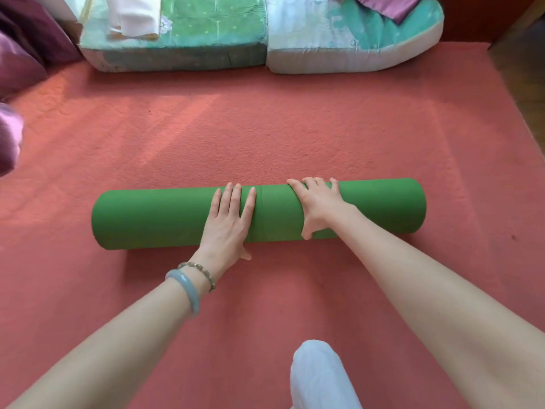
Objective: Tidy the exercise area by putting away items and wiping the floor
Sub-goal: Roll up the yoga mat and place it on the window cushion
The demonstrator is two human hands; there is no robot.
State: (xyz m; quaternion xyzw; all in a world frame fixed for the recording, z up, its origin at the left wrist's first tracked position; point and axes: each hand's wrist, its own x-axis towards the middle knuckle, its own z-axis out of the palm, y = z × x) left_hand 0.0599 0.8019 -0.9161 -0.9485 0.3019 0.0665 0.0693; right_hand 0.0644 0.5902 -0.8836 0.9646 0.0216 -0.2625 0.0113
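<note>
Mat [165,215], rolled, lies across carpet [265,128] just in front of me. L hand [228,222] flat on top, fingers straight; R hand [317,208] wraps it, fingers curled over far side. Prob light, squashy, keen to unroll; grip mid-roll w/ both. Cushions [206,39] beyond.

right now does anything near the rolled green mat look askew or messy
Nothing much. The green mat is rolled evenly under the left hand and right hand. Only a small dark speck marks the red carpet to its right.
</note>
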